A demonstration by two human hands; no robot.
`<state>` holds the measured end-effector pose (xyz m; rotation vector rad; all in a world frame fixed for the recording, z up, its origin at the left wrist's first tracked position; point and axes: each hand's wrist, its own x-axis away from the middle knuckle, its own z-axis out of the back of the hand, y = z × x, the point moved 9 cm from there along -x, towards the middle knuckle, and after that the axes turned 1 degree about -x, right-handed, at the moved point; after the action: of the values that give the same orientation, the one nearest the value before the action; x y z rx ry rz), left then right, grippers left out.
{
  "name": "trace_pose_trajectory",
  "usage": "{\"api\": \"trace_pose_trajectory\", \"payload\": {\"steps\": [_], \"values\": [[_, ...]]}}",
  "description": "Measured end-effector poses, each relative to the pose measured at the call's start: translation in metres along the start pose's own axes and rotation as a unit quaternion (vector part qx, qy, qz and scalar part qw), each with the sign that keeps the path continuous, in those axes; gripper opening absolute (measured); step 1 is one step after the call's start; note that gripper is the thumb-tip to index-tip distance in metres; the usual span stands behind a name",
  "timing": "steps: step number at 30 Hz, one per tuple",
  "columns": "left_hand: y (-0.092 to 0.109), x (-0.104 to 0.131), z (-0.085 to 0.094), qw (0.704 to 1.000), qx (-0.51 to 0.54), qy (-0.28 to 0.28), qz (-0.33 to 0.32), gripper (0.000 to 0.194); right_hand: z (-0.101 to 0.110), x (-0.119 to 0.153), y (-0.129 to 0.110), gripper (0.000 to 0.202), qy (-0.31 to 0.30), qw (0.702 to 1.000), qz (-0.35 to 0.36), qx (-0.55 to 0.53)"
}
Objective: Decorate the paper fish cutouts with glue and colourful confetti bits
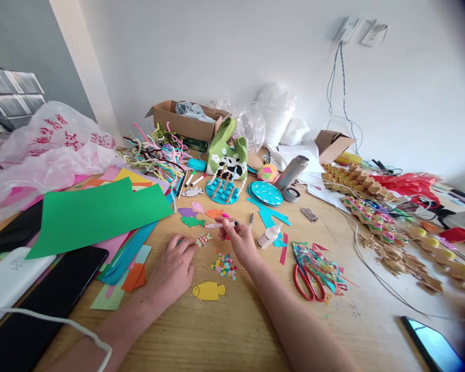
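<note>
My right hand (238, 240) is closed around a white marker (215, 225) with a dark end, held just above the table. My left hand (175, 266) rests on the wood with its fingers lying loosely forward. Its fingertips reach the tail side of a small paper fish (203, 239) with a red checked pattern; whether they touch it I cannot tell. Behind lie a purple fish (187, 212), a green fish (192, 221), a pink fish (197, 207) and an orange fish (214, 213). Nearer me are a heap of coloured paper dots (223, 265) and a yellow fish (209, 291).
A glue bottle (268, 236) and red-handled scissors (310, 283) among paper scraps lie to the right. Green paper (96, 212) tops a stack at left. A steel flask (292, 173) stands behind, beside a green panda bag (228, 150). A phone (432, 343) lies front right.
</note>
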<state>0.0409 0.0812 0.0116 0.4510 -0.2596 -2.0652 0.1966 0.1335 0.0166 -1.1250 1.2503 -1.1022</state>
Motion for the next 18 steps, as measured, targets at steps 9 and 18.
{"api": "trace_pose_trajectory", "payload": {"steps": [9, 18], "values": [[0.005, 0.002, -0.002, 1.000, -0.011, -0.008, 0.000, 0.053, 0.006, 0.004, 0.032, 0.044, 0.049, 0.986, -0.113, -0.115], [0.006, 0.003, -0.005, 0.999, -0.028, -0.009, -0.011, 0.052, 0.007, 0.008, 0.031, 0.027, 0.047, 0.992, -0.106, -0.057]]}}
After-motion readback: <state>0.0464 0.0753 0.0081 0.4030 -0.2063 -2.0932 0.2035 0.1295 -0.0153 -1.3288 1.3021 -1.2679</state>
